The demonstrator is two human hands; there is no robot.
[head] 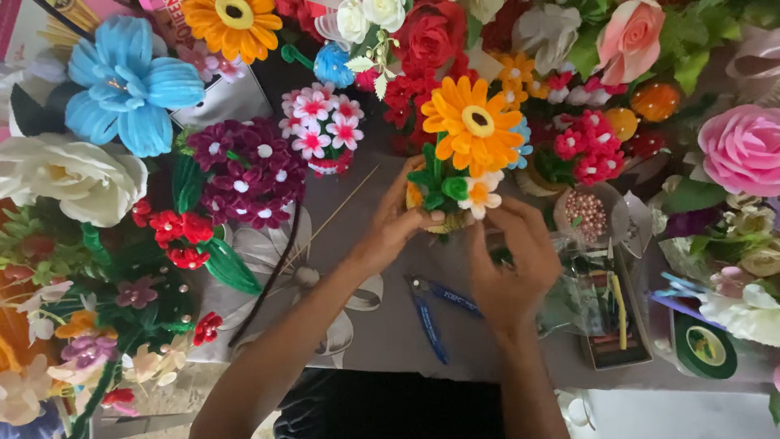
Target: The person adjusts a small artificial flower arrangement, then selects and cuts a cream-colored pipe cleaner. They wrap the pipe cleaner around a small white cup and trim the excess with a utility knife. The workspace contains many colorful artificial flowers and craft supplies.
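A small handmade arrangement sits at the middle of the table: an orange fuzzy-wire flower (pixel 474 123) with a yellow centre, green leaves (pixel 439 184) and a small white flower (pixel 481 196) in a little pot. My left hand (pixel 393 225) grips the pot from the left, thumb across its front. From the right, my right hand (pixel 513 256) has its fingers curled against the pot below the white flower. Blue-handled pliers (pixel 435 305) lie on the grey cloth (pixel 357 244) just under my hands.
Handmade flowers ring the cloth: a blue one (pixel 130 85), a white one (pixel 73 175), a maroon cluster (pixel 248 171), pink-white blossoms (pixel 321 126), a pink rose (pixel 743 150). A thin wooden stick (pixel 341 207), a clear box of supplies (pixel 609 301) and green tape (pixel 705 345) lie nearby.
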